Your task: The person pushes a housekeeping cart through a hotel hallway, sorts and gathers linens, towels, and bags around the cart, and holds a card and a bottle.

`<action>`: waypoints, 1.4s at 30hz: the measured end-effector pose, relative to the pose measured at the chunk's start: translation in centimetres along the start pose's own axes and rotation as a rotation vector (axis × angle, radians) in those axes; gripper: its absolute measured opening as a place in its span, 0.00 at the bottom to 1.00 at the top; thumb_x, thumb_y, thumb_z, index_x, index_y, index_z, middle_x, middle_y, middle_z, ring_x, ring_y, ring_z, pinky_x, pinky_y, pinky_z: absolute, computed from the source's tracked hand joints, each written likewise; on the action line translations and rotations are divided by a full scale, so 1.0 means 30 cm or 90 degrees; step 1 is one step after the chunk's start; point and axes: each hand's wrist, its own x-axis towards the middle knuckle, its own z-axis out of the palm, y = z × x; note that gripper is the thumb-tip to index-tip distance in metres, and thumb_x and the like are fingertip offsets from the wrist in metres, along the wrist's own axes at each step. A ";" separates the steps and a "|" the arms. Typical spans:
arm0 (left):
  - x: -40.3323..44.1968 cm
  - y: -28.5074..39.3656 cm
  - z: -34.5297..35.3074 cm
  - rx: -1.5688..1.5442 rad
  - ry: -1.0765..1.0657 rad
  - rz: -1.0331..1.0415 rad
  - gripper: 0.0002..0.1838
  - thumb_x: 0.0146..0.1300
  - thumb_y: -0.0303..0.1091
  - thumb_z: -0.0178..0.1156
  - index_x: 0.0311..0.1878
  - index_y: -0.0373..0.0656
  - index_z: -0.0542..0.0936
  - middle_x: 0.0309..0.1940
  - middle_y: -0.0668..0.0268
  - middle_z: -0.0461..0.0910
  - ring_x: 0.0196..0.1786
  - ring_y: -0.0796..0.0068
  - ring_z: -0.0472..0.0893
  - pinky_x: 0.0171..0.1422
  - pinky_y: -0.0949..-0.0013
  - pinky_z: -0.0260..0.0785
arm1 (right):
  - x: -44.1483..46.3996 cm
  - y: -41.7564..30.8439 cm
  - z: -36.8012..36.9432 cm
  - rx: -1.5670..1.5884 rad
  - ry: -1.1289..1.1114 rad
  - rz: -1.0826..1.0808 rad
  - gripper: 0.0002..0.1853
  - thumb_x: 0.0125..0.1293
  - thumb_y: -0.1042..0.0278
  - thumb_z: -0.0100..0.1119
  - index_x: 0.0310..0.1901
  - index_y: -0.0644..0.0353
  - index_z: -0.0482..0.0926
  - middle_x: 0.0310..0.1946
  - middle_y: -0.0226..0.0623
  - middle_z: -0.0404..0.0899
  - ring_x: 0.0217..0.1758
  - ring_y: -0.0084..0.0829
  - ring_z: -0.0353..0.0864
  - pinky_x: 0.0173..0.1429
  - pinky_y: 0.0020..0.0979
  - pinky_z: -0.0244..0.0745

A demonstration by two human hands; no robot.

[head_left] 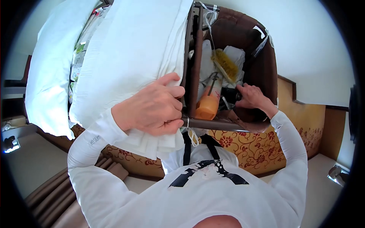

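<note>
My left hand (pixel 154 106) lies at the right edge of a stack of folded white linen (pixel 129 49), its fingers curled closed against the cloth. My right hand (pixel 254 98) reaches into a brown cart bag (pixel 262 57), closed around a dark object (pixel 231 94) whose kind I cannot make out. Left of it stands an orange spray bottle (pixel 208 106). Behind the bottle lies a brush (pixel 226 65) with yellow bristles. White items (pixel 235 55) lie around and under the brush, partly hidden.
A brown bar (pixel 195 57) separates the linen from the bag. White ties (pixel 192 135) hang at the front rim. A white pillow (pixel 53 68) and small packets (pixel 78 60) are on the left. Patterned carpet (pixel 247 148) and a brown curtain (pixel 72 190) are below.
</note>
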 end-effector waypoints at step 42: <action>-0.020 -0.007 -0.104 -0.212 0.119 -0.035 0.17 0.46 0.32 0.48 0.06 0.45 0.58 0.04 0.70 0.59 0.09 0.69 0.57 0.55 0.49 0.65 | -0.922 0.082 -0.230 0.315 0.792 0.098 0.30 0.49 0.49 0.53 0.53 0.57 0.73 0.49 0.47 0.75 0.50 0.42 0.77 0.53 0.47 0.76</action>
